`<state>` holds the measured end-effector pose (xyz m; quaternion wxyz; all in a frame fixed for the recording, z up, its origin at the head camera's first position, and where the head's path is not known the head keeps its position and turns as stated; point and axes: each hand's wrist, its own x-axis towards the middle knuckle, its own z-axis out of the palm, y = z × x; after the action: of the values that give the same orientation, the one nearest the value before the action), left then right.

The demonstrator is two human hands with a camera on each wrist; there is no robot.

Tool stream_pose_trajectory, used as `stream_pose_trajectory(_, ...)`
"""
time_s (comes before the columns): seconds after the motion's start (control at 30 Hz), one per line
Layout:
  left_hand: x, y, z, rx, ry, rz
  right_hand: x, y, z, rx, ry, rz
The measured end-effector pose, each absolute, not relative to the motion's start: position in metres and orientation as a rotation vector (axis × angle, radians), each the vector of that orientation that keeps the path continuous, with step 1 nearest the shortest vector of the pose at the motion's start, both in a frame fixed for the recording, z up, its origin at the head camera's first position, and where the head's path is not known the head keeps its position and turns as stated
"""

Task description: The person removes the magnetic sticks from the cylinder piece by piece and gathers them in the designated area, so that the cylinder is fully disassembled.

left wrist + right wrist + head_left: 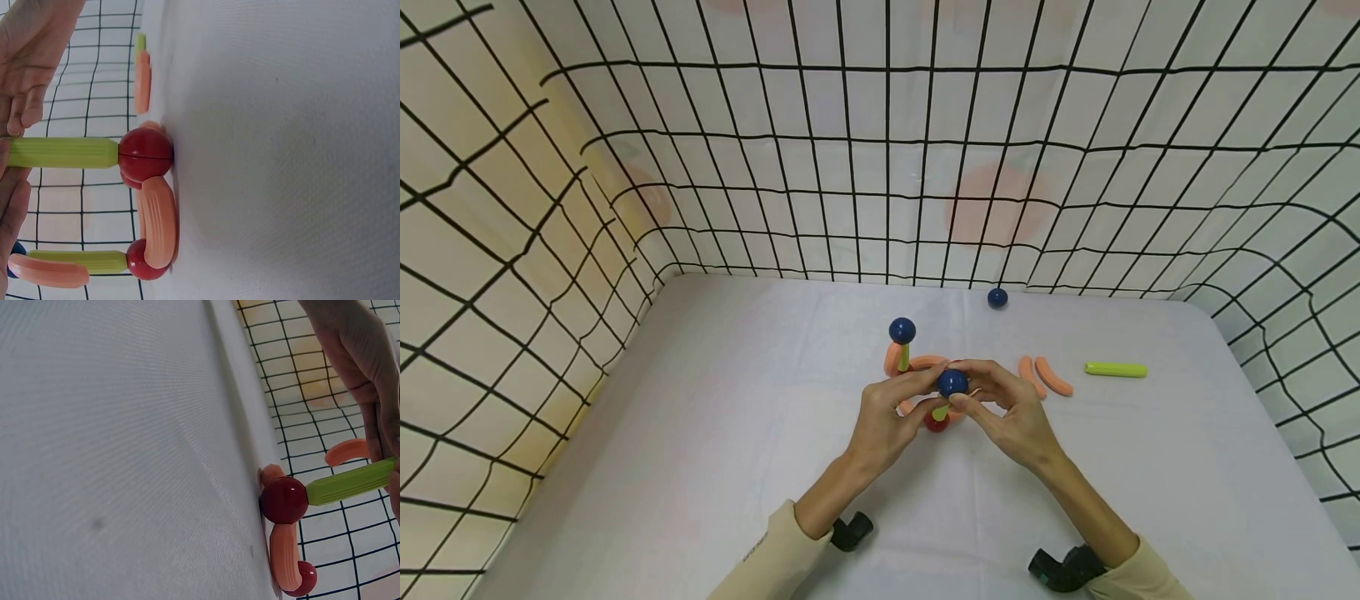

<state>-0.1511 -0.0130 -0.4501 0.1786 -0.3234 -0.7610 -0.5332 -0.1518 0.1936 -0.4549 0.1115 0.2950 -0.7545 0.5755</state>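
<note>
My left hand (883,417) and right hand (1018,417) meet around a blue ball (952,382), pinching it between fingers and thumbs. Beneath the ball a green stick (65,152) stands upright from a red ball (145,155) on the table. Curved orange pieces (159,222) link the red balls into a low base. At the base's far left corner, a second green stick (904,358) rises to another blue ball (902,330). An orange curved piece (49,270) extends from that upper ball. The hands hide part of the base in the head view.
Right of the hands lie two loose orange curved pieces (1052,377) and a green stick (1116,369). One loose blue ball (997,297) sits near the back edge. Black wire mesh (887,167) encloses the white table (715,433) at the back and sides.
</note>
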Motion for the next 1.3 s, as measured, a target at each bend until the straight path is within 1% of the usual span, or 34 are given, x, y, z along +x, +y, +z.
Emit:
stream_pose_trajectory(0.63,-0.1498,-0.0128,-0.4491,-0.915,-2.153,-1.528,-0.1531,0.1936,-0.4558,0.893,-2.190,1.699)
stream_pose_trajectory(0.87,-0.1512,-0.0123,-0.4511,-0.916,-2.172,-1.496,-0.1517,0.1934,-0.4528,0.849,-2.241,1.700)
stream_pose_trajectory(1.3,-0.1506,-0.0150,-0.4500,-0.913,-2.189,-1.449,-0.1534,0.1932,-0.4579,0.853,-2.248,1.685)
